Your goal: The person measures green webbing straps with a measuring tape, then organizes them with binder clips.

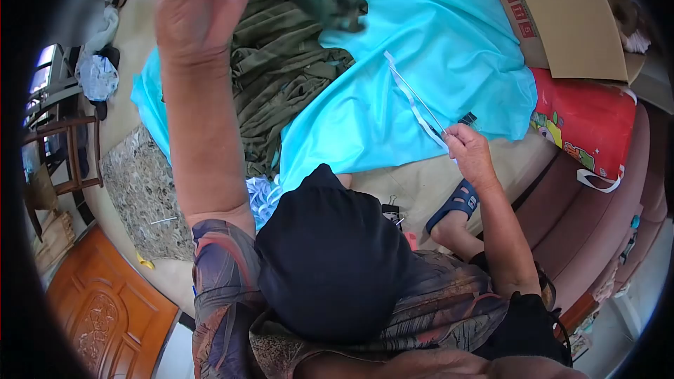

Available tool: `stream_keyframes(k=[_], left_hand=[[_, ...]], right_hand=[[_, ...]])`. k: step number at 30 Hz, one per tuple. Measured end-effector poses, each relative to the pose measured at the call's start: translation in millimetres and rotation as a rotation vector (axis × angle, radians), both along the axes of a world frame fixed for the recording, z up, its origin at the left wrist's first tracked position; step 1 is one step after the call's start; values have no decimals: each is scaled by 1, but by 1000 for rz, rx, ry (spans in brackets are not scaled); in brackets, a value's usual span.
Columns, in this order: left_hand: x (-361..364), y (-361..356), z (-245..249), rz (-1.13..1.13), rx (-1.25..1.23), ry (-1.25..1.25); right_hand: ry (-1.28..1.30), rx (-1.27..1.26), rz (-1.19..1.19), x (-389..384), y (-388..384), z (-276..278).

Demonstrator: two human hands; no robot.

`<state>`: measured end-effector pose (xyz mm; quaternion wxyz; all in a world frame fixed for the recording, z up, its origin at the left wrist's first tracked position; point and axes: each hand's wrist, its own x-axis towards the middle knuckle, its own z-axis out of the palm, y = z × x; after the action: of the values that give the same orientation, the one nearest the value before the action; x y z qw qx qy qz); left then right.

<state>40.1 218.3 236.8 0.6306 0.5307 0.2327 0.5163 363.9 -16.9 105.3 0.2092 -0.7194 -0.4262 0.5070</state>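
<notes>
My left hand (203, 7) is raised at the top left, partly cut off by the frame's edge. From its closed fingers hangs a dark olive fabric strip (309, 0), blurred by motion. Under it a heap of olive strips (281, 63) lies on a turquoise cloth (421, 21). My right hand (467, 151) pinches a thin metal rod (418, 98) together with a narrow white band (412, 103). Both point up and left over the turquoise cloth.
A cardboard box (583, 21) stands at the top right, above a red bag (590, 126) by a mauve sofa (562, 203). Blue-white ribbons (262, 198) and a black binder clip (390, 209) lie near my body. On the left are a wooden chair (70, 154) and a patterned mat (144, 196).
</notes>
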Motion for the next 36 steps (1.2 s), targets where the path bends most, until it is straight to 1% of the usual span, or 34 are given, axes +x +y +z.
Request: stream_keyframes(k=[2,4,5,7,9,12,13,15,18,21,26,29,32,35,36], left_hand=[[0,-6,18,-19,234,-2],[-10,-16,7,-10,56,-53],[-16,-27,-22,54,-273,-231],[-18,-57,-62,124,-453,-159],[-13,-95,-114,156,-629,-120],[-13,-158,-188,62,-882,-70],[-11,-175,-197,72,-978,7],[-10,-197,-202,82,-1075,13],[-14,-206,-208,89,-1106,-58],[-14,-203,-209,90,-1074,-74],[-16,-199,-218,117,-1100,-39],[-19,-201,-225,111,-1104,-58],[-32,-205,-225,200,-1076,-12],[-48,-205,-216,375,-1114,-34],[-58,-207,-220,434,-1120,-2]], right_hand=[[-17,15,-1,4,0,-2],[-6,15,-3,6,0,-4],[-1,13,-2,7,0,-5],[-13,12,1,9,0,-6],[-24,-2,7,8,-1,-6],[-32,-25,26,3,0,-6],[-29,-28,35,1,1,-5],[-25,-34,48,-3,1,-6],[-20,-29,61,-8,1,-11],[-19,-40,79,-12,-3,-16],[-6,-77,96,-20,-3,-19],[-14,-91,107,-21,-3,-20],[-7,-100,94,-20,-2,-20],[-4,-85,94,-16,-2,-24],[-1,-86,90,-16,-2,-25]])
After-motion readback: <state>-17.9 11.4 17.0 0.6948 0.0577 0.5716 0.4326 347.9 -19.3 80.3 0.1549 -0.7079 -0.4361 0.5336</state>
